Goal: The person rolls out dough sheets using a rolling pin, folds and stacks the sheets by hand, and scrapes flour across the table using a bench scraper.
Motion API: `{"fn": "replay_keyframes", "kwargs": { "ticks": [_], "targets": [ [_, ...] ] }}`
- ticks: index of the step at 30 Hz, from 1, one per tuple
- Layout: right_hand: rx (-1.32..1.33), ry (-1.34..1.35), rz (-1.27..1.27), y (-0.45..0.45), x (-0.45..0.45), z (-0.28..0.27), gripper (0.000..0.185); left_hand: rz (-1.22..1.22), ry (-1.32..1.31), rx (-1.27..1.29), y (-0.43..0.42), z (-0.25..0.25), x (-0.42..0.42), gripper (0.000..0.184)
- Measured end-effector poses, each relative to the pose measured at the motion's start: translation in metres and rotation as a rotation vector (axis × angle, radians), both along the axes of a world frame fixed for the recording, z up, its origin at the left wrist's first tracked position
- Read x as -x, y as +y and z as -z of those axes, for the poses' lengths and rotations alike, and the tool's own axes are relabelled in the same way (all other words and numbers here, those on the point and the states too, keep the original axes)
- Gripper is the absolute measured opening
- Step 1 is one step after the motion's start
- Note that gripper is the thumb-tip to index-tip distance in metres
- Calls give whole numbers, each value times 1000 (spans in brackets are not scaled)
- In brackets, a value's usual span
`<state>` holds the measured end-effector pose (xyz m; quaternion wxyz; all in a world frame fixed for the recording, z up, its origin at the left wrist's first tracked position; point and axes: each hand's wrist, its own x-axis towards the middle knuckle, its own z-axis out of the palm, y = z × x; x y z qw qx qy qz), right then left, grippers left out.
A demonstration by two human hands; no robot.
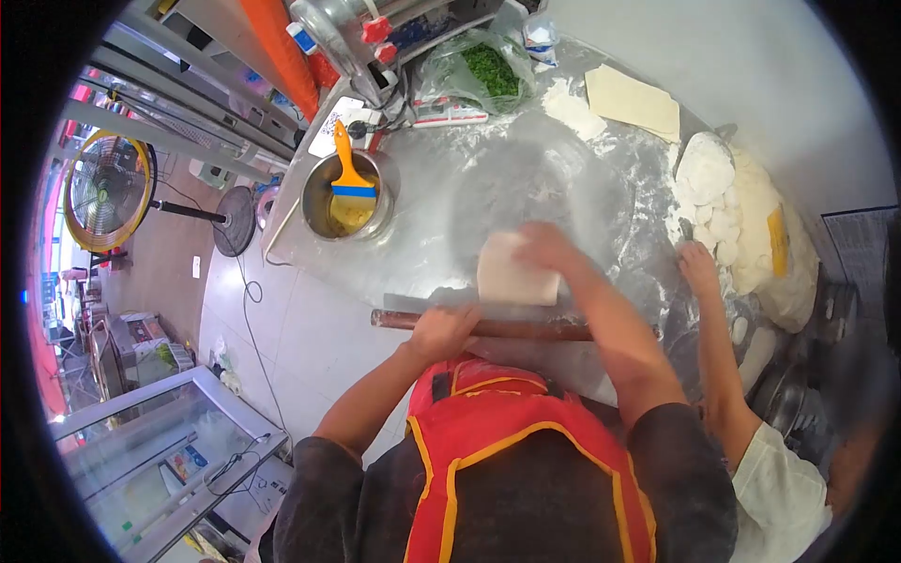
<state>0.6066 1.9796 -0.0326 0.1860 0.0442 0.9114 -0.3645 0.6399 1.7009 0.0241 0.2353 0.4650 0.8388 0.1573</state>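
My left hand (448,330) is closed around a brown rolling pin (535,328), which lies along the near edge of the metal worktop. Just beyond the pin is a flat, pale sheet of dough (507,277). At the sheet's upper right edge, my right hand (547,246) touches the dough; motion blurs its fingers, so their grip cannot be made out. The right forearm passes over the pin's right end and hides it. Flour dusts the metal surface around the dough.
At left stands a metal pot (324,225) with an orange-handled brush (349,169). Chopped greens (492,73) fill a plastic bag at the back. Stacked dough sheets (633,101) lie back right. Another person's hand (696,269) rests near the dough pieces (718,211) at right.
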Motion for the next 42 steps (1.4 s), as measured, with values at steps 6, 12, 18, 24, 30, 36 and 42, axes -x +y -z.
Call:
{"fn": "replay_keyframes", "kwargs": {
  "ticks": [6,12,18,24,30,36,42],
  "targets": [
    [461,-132,640,46,-107,-25,35,18,-28,23,20,4,29,31],
    [-269,193,205,48,-206,-55,52,81,68,-75,48,12,80,39],
    [-449,328,387,62,-192,-45,46,81,270,-479,79,16,120,45],
    [-685,398,620,47,-176,-3,54,-151,414,-109,93,52,95,62],
    [-852,256,564,102,-116,5,55,-159,457,38,153,43,142,59],
    [-820,199,605,156,-61,10,57,-146,549,-15,208,55,197,58],
    [-734,315,558,124,-94,0,58,-162,526,-55,180,44,170,64]
  ]
}}
